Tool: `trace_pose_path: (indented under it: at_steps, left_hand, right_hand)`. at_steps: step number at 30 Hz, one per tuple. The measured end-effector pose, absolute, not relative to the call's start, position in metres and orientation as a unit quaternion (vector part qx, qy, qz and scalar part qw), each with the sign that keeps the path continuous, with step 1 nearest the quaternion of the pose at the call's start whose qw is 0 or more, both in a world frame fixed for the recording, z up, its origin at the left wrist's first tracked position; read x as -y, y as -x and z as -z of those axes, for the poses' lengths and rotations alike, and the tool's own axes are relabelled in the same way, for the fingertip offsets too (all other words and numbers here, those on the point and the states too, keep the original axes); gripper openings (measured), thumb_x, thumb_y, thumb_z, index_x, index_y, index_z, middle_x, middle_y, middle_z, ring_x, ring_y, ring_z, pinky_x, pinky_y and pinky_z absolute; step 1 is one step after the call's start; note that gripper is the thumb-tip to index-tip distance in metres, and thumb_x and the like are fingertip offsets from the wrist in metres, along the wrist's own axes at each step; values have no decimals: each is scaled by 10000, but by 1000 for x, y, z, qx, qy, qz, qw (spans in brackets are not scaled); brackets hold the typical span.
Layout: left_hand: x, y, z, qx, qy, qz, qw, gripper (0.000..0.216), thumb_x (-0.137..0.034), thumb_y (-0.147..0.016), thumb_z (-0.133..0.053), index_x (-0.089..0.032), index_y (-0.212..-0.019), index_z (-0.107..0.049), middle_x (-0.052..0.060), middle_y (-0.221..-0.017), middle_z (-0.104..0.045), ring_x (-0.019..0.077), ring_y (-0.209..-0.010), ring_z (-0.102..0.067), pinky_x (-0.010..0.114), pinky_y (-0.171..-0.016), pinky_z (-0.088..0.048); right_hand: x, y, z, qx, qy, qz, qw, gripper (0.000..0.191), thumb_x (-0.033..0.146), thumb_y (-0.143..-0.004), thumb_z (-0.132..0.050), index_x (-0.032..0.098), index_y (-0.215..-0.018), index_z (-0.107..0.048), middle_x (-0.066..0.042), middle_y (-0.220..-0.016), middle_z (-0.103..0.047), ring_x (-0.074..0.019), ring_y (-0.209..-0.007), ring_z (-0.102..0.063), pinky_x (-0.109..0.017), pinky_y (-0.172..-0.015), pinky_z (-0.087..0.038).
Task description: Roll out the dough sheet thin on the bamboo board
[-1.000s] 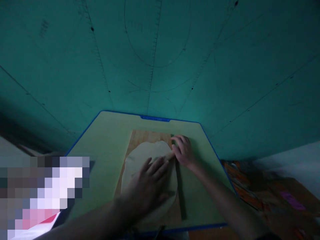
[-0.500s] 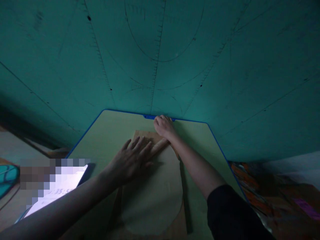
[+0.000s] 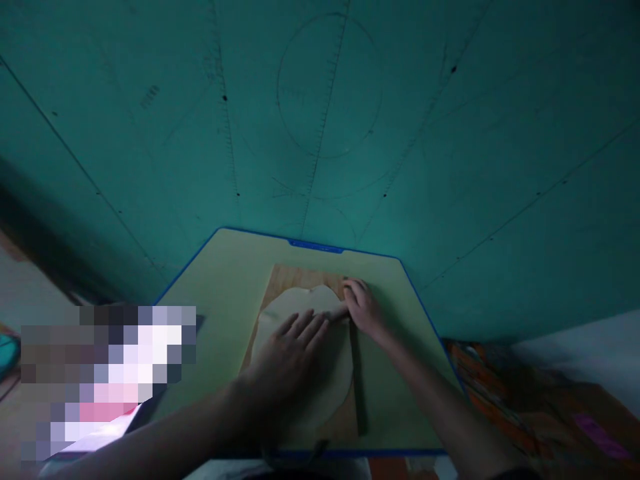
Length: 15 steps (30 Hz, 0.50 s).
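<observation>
A wide, thin sheet of dough (image 3: 327, 373) lies on a wooden board (image 3: 290, 275), its outline uneven. Across it runs a slim pale rolling pin (image 3: 339, 312), mostly covered by my hands. My left hand (image 3: 295, 347) lies flat over the pin and dough, fingers stretched out and pointing away from me. At the pin's right end is my right hand (image 3: 364, 307), its fingers curled around that end near the board's right edge. The far edge of the dough shows small folds.
The board rests on a pale yellow tabletop (image 3: 225, 273) with a blue rim. A lit screen (image 3: 113, 427), partly pixelated, stands at the left. Behind is a green surface (image 3: 165, 153) with drawn lines and circles. Orange-brown packages (image 3: 550, 413) lie at the right.
My right hand has come back from the table's far rim to the pin's right end. My left hand has moved right over the dough. The view has shifted, showing the table's near edge.
</observation>
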State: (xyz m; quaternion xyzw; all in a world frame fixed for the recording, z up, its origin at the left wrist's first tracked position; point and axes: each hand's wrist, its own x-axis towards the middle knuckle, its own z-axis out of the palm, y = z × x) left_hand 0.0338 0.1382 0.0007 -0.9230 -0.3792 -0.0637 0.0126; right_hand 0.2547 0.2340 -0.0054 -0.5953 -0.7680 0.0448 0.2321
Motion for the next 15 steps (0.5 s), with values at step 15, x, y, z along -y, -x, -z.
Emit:
trace_pose_path:
  at_steps: [15]
  left_hand:
    - [-200, 9, 4, 505, 852, 120, 70, 808, -714, -976, -339, -122, -1517, -439, 222, -1551, -464, 408, -1476, -365, 579, -1176, -310]
  right_hand:
    - [-231, -212, -1, 811, 542, 10, 218, 343, 323, -1018, -408, 169, -1122, -696, -144, -1196, -682, -276, -1160, -573, -434, -1038, -432]
